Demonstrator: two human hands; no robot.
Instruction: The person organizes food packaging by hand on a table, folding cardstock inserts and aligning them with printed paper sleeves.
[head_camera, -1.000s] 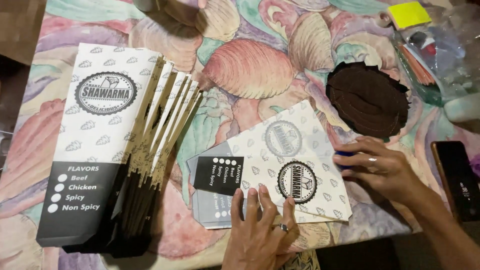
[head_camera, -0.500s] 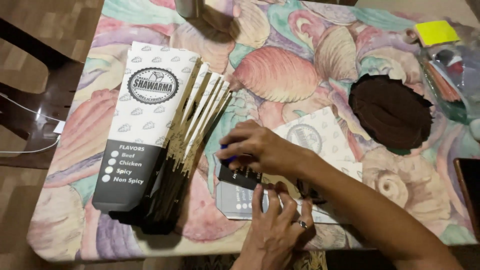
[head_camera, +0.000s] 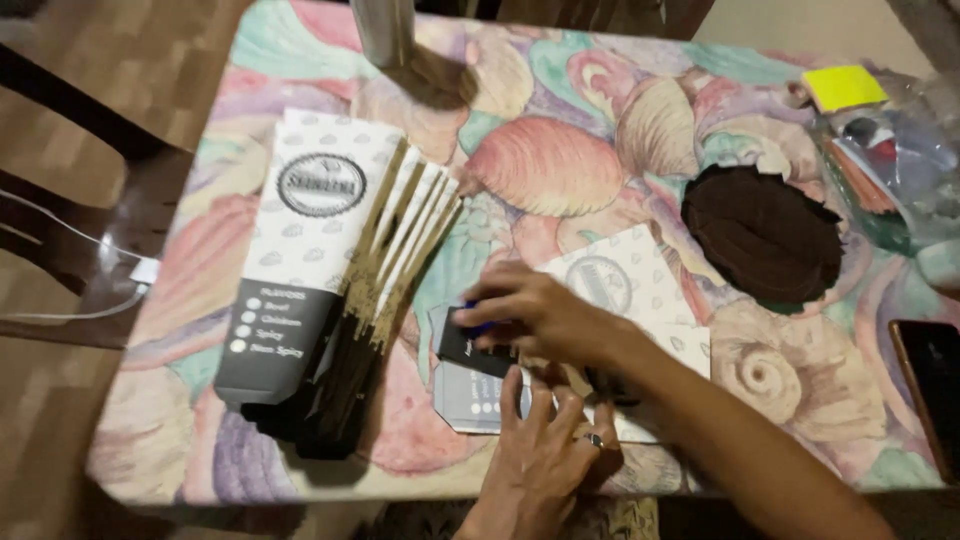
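Flat paper bags (head_camera: 620, 300): small loose pile, white with a round dark emblem and a black end panel, lying near the table's front edge, just right of the fanned stack.
Top bag's black end (head_camera: 470, 350): pinched under the right hand; sheet below it showing a grey panel with pale dots.
Right hand (head_camera: 530, 315): reaching across from the right, fingers closed together on the top bag's black end; something small and blue at the fingertips, possibly a pen or marker, too blurred to confirm.
Left hand (head_camera: 545, 455): flat and spread, fingers apart, pressing the lower sheets of the pile against the table; ring on one finger.
Fanned stack (head_camera: 330, 290): many identical bags, splayed like a hand of cards, brown edges showing, black ends toward the front edge; not touched by either hand.
Table (head_camera: 560, 170): covered in a pastel shell-pattern cloth.
Dark brown piece (head_camera: 765, 230): rounded, lying well right of the pile.
Phone (head_camera: 930, 380): dark, at the right edge.
Yellow pad (head_camera: 843, 87): far right corner, beside a clear plastic bag of oddments (head_camera: 890, 160).
Metal cylinder (head_camera: 384, 30): upright at the far edge.
Risk, slipping: pile close to the front edge; lifted left palm likely to let lower sheets slide off.
Risk, creasing: tight pinch at one end likely to bend or tear thin paper.
Risk, smearing: if blue item is a pen, stray marks on neighbouring sheets.
Risk, knock: right forearm crossing low; sweep sideways likely to scatter the fanned stack.
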